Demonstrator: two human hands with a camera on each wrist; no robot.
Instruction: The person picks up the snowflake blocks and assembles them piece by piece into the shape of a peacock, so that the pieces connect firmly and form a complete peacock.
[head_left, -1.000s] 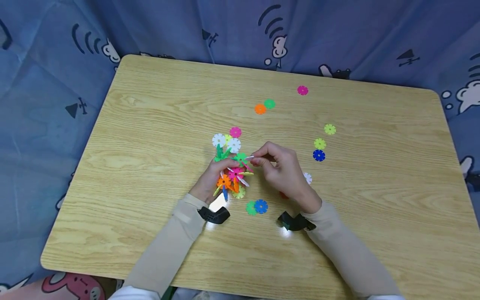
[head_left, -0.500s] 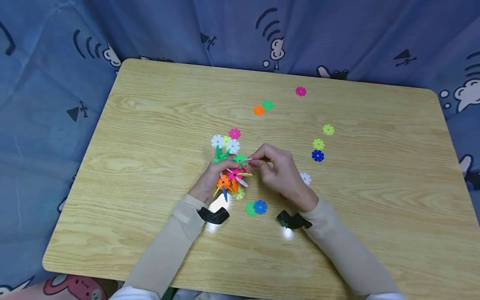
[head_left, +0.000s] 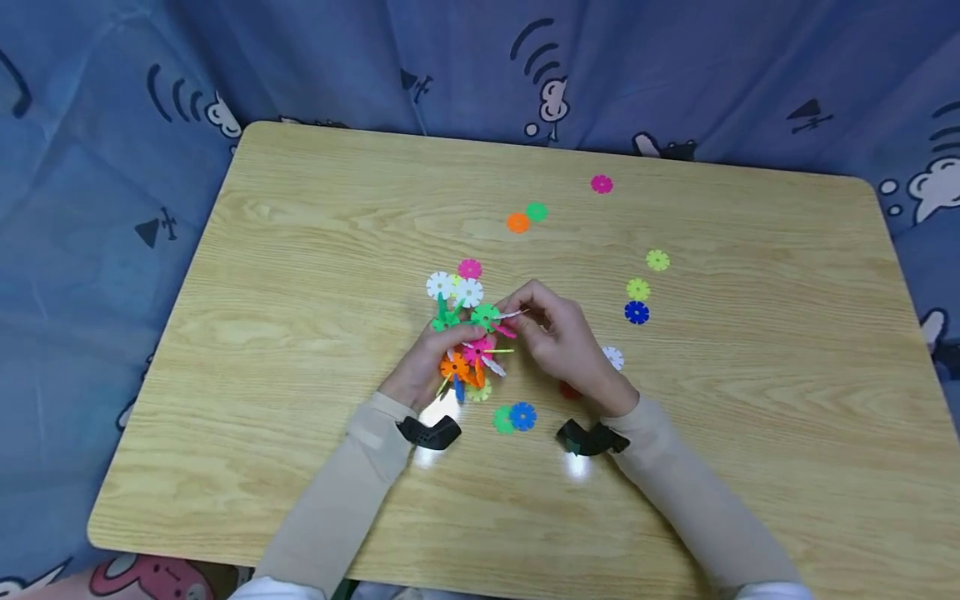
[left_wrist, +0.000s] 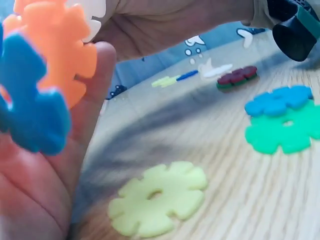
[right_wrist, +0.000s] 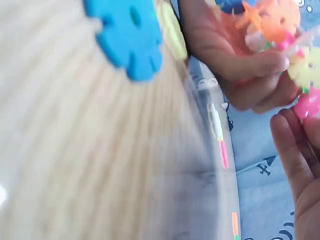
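Observation:
My left hand (head_left: 420,364) grips a cluster of interlocked plastic snowflake discs, its thumb lying across the cluster. In the head view, an orange disc (head_left: 453,367), a pink disc (head_left: 477,351) and a green disc (head_left: 486,317) show in it, others standing edge-on. A white disc (head_left: 510,315) juts right from the green one. My right hand (head_left: 562,337) pinches this white disc between thumb and forefinger, its other fingers curled. In the left wrist view, a blue disc (left_wrist: 35,100) stands in front of an orange disc (left_wrist: 60,50). The right wrist view shows the fingertips beside a pink disc (right_wrist: 308,104).
Loose discs lie on the wooden table (head_left: 300,333). Two white ones, including this white disc (head_left: 439,285), sit behind the cluster, a blue disc (head_left: 522,416) in front. To the right are a dark blue disc (head_left: 637,312) and a red disc (head_left: 568,390). A curtain (head_left: 337,58) borders the table.
The cluster has shifted slightly right in my left hand's hold. My right fingers have come farther along the white disc, whose edge now shows in front of them.

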